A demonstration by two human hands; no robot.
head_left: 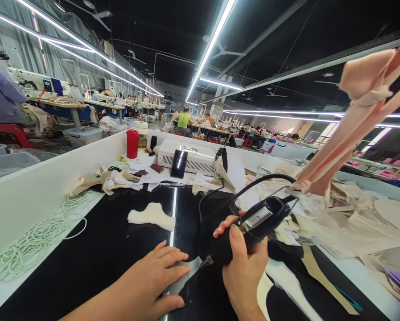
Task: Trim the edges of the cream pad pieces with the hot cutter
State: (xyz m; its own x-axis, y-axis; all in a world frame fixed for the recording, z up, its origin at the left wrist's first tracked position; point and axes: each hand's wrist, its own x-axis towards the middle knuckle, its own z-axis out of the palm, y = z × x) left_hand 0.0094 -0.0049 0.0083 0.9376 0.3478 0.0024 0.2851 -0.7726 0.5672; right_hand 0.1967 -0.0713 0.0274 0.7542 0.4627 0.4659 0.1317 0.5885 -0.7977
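Observation:
My right hand [243, 267] is wrapped round a black corded electric cutter [263, 223] with a metal plate on its side. The cutter's thin metal tip [206, 261] points down-left and meets the edge of a small greyish-white fabric piece [193, 267]. My left hand [162, 278] lies over that piece with its fingers stretched out, hiding part of it. Farther back on the black work surface [99, 249] lies a cream-white cut piece [152, 216]. To the right of my right hand are a white strip [288, 281] and a beige strip [323, 276].
Pink fabric strips [340, 156] hang down to the cutter's rear end. A pale green cord tangle [35, 236] lies left. At the back stand a white vented box [189, 154], a phone [179, 163] and a red cup [132, 143]. Fabric heaps [360, 218] fill the right.

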